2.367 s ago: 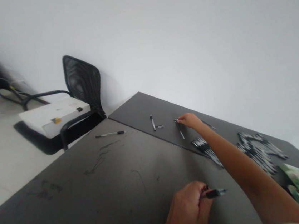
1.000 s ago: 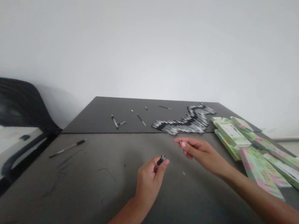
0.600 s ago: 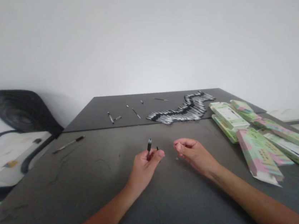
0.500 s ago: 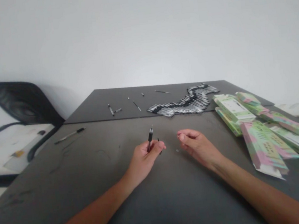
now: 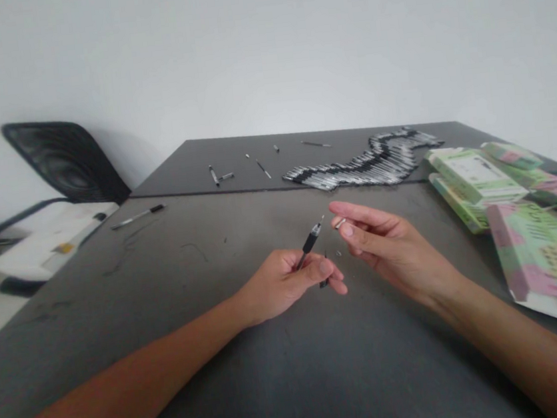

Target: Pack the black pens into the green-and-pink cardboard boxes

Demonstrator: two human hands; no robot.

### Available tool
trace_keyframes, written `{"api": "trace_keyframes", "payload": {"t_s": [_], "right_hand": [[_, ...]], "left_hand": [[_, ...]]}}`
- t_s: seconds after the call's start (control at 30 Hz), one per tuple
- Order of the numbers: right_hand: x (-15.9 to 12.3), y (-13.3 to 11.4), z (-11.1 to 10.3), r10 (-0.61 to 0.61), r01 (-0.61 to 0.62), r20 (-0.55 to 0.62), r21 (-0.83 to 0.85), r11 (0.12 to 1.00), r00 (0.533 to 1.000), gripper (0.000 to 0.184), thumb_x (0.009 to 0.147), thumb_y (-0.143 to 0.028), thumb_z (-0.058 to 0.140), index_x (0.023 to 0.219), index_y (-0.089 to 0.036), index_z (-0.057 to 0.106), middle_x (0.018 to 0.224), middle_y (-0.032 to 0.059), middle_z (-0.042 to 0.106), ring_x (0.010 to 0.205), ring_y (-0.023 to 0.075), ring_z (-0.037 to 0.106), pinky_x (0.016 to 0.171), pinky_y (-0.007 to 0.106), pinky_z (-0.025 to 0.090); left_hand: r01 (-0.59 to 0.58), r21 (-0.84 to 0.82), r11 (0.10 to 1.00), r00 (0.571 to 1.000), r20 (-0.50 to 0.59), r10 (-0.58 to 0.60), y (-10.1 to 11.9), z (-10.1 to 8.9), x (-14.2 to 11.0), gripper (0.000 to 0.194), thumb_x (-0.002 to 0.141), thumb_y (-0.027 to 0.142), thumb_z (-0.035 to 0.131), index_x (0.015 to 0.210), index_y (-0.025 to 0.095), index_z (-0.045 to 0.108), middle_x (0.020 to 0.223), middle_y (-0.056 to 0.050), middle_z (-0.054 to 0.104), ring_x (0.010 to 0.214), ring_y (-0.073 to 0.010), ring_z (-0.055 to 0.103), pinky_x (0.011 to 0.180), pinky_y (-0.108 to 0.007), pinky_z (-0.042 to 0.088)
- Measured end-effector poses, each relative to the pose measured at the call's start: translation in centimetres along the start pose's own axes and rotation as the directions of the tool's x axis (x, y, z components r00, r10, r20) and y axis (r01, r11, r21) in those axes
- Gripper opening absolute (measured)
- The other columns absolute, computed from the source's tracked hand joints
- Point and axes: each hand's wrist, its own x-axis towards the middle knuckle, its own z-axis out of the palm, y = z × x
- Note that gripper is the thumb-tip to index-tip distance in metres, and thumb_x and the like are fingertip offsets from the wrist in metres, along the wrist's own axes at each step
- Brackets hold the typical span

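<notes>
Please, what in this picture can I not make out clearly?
In the head view:
Small pale piece at the right hand: fingers hide part of it, and it is too small to identify.
Black pen in the left hand: fingers hide its lower part.
Green-and-pink cartons: printing too small and blurred to read; the right edge cuts some off.

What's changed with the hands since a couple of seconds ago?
The right hand came back from the far pens to mid-table and now pinches a small pale piece. The left hand kept its black pen, now tilted up. The pen pile and loose pen stayed put.
</notes>
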Motion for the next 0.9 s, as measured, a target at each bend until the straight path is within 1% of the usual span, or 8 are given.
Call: {"api": "trace_keyframes", "payload": {"t_s": [0.1, 0.17, 0.27, 0.37, 0.6, 0.73, 0.8, 0.9], "right_hand": [[-0.2, -0.4, 0.2, -0.054, 0.054, 0.012, -0.002, 0.999, 0.998, 0.035, 0.078, -0.039, 0.095, 0.111, -0.04, 0.086, 0.106, -0.0011, 0.083, 0.084, 0.0104, 0.067, 0.079, 0.025, 0.054], [-0.4, -0.6, 0.3, -0.089, 0.089, 0.006, -0.013, 0.996, 0.996, 0.036, 0.077, -0.039, 0.096, 0.111, -0.04, 0.085, 0.106, -0.0006, 0.083, 0.09, 0.0132, 0.07, 0.087, 0.03, 0.056], [-0.5, -0.7, 0.3, -0.122, 0.122, 0.009, -0.045, 0.991, 0.992, 0.038, 0.077, -0.042, 0.095, 0.113, -0.04, 0.085, 0.109, 0.0004, 0.084, 0.1, 0.018, 0.074, 0.101, 0.039, 0.057], [-0.6, -0.8, 0.3, -0.136, 0.138, 0.024, -0.074, 0.988, 0.99, 0.038, 0.078, -0.045, 0.094, 0.115, -0.04, 0.084, 0.11, 0.0006, 0.084, 0.106, 0.0205, 0.075, 0.106, 0.043, 0.057], [-1.0, -0.8, 0.4, -0.16, 0.164, 0.058, -0.067, 0.984, 0.985, 0.032, 0.081, -0.041, 0.093, 0.112, -0.044, 0.084, 0.105, -0.002, 0.085, 0.1, 0.0184, 0.077, 0.101, 0.04, 0.06], [-1.2, -0.9, 0.4, -0.173, 0.176, 0.059, -0.066, 0.982, 0.983, 0.03, 0.081, -0.042, 0.093, 0.11, -0.046, 0.084, 0.104, -0.0037, 0.085, 0.099, 0.0171, 0.077, 0.099, 0.038, 0.06], [-1.2, -1.0, 0.4, -0.19, 0.193, 0.045, -0.071, 0.979, 0.981, 0.03, 0.08, -0.043, 0.094, 0.108, -0.047, 0.084, 0.102, -0.0036, 0.085, 0.098, 0.0174, 0.077, 0.099, 0.038, 0.061], [-1.2, -1.3, 0.5, -0.2, 0.201, 0.028, -0.09, 0.975, 0.979, 0.032, 0.077, -0.046, 0.095, 0.108, -0.045, 0.085, 0.101, -0.0024, 0.085, 0.099, 0.0198, 0.078, 0.098, 0.042, 0.062]], "left_hand": [[0.018, -0.004, 1.0, 0.999, 0.049, -0.018, 0.3, 0.4, -0.2, 0.055, 0.096, 0.068, 0.068, 0.093, 0.014, 0.079, 0.081, -0.007, 0.079, 0.059, -0.0115, 0.048, 0.062, -0.027, 0.035], [0.036, 0.01, 0.999, 0.996, 0.079, -0.036, 0.5, 0.7, -0.4, 0.052, 0.096, 0.066, 0.068, 0.09, 0.015, 0.079, 0.078, -0.005, 0.078, 0.062, -0.0127, 0.052, 0.065, -0.027, 0.037], [0.038, 0.01, 0.999, 0.994, 0.105, -0.039, 0.7, 1.1, -0.6, 0.052, 0.097, 0.066, 0.066, 0.09, 0.016, 0.078, 0.073, -0.004, 0.076, 0.063, -0.0136, 0.054, 0.066, -0.027, 0.038], [0.049, -0.014, 0.999, 0.99, 0.132, -0.047, 0.7, 1.4, -0.7, 0.051, 0.098, 0.065, 0.064, 0.09, 0.016, 0.075, 0.071, -0.003, 0.074, 0.061, -0.0131, 0.053, 0.064, -0.027, 0.037], [0.113, -0.109, 0.988, 0.985, 0.14, -0.097, 0.7, 2.2, -0.8, 0.053, 0.097, 0.068, 0.064, 0.082, 0.018, 0.067, 0.067, -0.002, 0.07, 0.057, -0.0114, 0.048, 0.063, -0.026, 0.036], [0.113, -0.117, 0.987, 0.985, 0.144, -0.096, 0.6, 2.4, -0.9, 0.052, 0.1, 0.066, 0.061, 0.084, 0.018, 0.067, 0.068, -0.001, 0.071, 0.051, -0.0092, 0.037, 0.057, -0.026, 0.031], [0.123, -0.122, 0.985, 0.984, 0.147, -0.105, 0.4, 2.4, -0.9, 0.05, 0.101, 0.064, 0.06, 0.085, 0.018, 0.066, 0.068, 0.0, 0.071, 0.049, -0.0084, 0.031, 0.054, -0.027, 0.027], [0.136, -0.124, 0.983, 0.983, 0.137, -0.119, 0.3, 2.3, -0.9, 0.048, 0.102, 0.062, 0.059, 0.085, 0.018, 0.065, 0.066, 0.0, 0.071, 0.048, -0.0086, 0.03, 0.051, -0.027, 0.024]]}}
